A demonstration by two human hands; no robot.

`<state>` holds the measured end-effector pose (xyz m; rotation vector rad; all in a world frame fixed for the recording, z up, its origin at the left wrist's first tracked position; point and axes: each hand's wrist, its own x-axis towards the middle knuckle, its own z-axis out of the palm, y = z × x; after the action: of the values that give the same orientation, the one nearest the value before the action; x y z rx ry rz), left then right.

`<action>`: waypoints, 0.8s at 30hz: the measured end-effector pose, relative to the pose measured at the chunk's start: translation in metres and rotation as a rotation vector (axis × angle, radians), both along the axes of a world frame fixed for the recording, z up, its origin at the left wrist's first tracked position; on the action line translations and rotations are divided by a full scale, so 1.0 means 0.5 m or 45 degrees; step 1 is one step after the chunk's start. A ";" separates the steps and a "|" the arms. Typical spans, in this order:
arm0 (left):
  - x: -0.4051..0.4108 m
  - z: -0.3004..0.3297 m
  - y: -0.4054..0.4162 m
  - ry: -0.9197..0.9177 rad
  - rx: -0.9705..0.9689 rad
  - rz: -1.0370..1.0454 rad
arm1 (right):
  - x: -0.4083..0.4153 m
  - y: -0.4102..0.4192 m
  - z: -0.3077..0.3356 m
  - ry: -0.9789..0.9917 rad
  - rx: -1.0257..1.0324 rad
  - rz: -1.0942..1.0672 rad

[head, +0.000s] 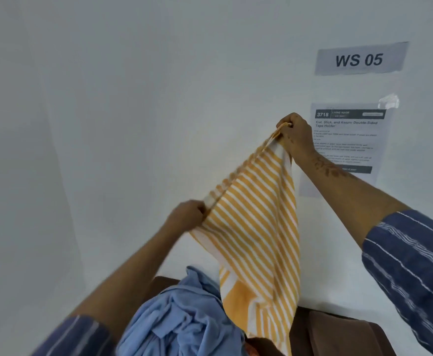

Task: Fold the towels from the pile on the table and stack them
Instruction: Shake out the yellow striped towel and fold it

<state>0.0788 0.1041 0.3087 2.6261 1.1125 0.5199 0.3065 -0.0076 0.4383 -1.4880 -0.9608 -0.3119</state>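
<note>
The striped towel [256, 227] was held clear above the worktop [338, 330], the right hand [294, 132] pinching one gathered corner high and the left hand [187, 214] gripping the same edge lower down, both clamped on the cloth; this was judged a means of finding and stretching an edge before folding. Its free end hung down to the pile, where a crumpled blue cloth [179, 312] lay directly beneath and could snag it. A wall sign [359, 59] and notice [349, 140] hung behind.
</note>
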 end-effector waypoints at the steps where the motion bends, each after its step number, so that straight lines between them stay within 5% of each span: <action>1: -0.005 0.045 0.026 0.041 0.082 0.050 | 0.000 -0.002 0.017 -0.013 0.004 0.020; 6: -0.023 0.222 0.083 -0.068 0.211 0.339 | -0.009 -0.006 0.053 -0.077 0.033 0.156; 10: -0.035 0.290 0.072 -0.348 -0.349 0.248 | 0.024 -0.033 0.042 -0.201 -0.092 0.153; 16: -0.059 0.207 0.017 -0.084 -0.250 -0.282 | 0.093 -0.060 0.011 -0.023 -0.098 -0.090; 19: -0.060 0.147 -0.033 0.033 0.084 -0.398 | 0.100 -0.059 0.004 -0.079 -0.152 -0.118; 22: -0.057 0.082 -0.095 0.127 0.979 -0.648 | 0.095 -0.048 0.002 -0.106 -0.191 -0.135; 24: -0.058 0.062 -0.138 0.070 1.243 -0.779 | 0.091 -0.039 -0.001 -0.094 -0.194 -0.144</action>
<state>0.0498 0.0351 0.3395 3.5472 -0.0763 1.0232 0.3522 -0.0273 0.4377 -1.6832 -0.9786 -0.3847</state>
